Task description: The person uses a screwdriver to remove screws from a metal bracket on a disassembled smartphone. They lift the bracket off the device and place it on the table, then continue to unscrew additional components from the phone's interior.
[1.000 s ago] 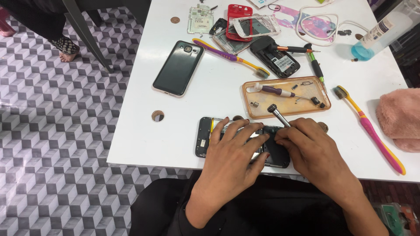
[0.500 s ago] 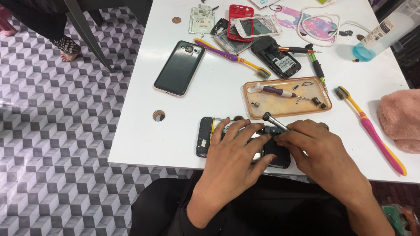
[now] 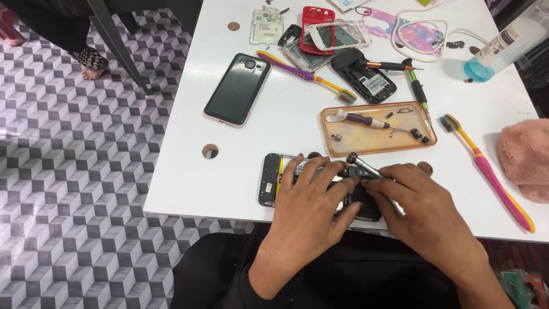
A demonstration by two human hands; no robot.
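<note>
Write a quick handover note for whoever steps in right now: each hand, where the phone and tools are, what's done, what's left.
Left hand: flat on the opened phone, pinning it at the table's near edge.
Right hand: holds a small metal tool, tip down at the phone's innards.
Nearby: orange tray with a purple-handled screwdriver and small loose parts, just behind the phone; an intact dark phone to the left; yellow-pink toothbrush to the right.
Done: the back is off and the insides are exposed.
Left: work inside continues; the phone is not closed up.
</note>
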